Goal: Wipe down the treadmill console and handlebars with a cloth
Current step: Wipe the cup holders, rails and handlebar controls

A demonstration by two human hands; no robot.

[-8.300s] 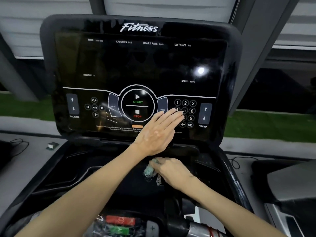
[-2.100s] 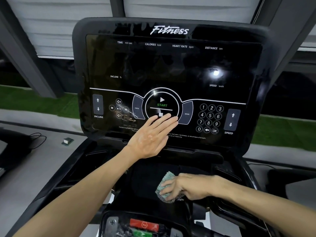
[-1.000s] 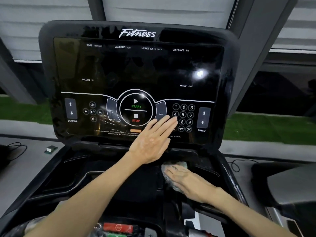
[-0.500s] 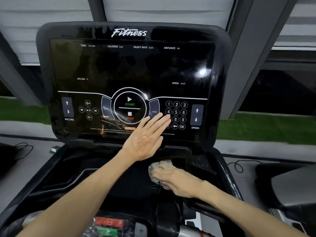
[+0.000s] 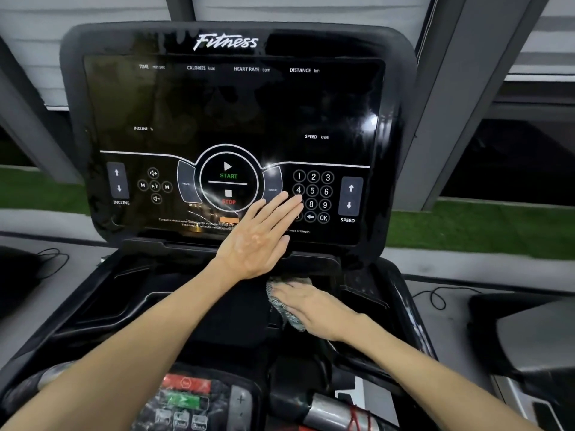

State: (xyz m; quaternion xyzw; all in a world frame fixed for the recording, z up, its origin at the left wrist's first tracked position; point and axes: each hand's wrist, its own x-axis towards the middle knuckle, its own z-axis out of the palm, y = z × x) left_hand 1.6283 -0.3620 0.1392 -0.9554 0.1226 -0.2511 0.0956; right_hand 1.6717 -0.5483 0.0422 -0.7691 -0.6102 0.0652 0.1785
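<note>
A: How far along is the wipe-down?
B: Mid-job, it seems. The right hand lies flat, fingers straight and close, pressing the cloth onto the tray just below the left hand

A: And the left?
B: Open and holding nothing: fingers straight and together, palm on the lower edge of the console, fingertips beside the keypad

A: What is done?
B: Hard to say. The glass above the left hand shows streaks and glare, so it can't be called clean. The tray under the cloth is the part in hand

A: What's left?
B: Probably the tray on either side of the right hand, and the bar nearer than both hands, well apart from the cloth
</note>
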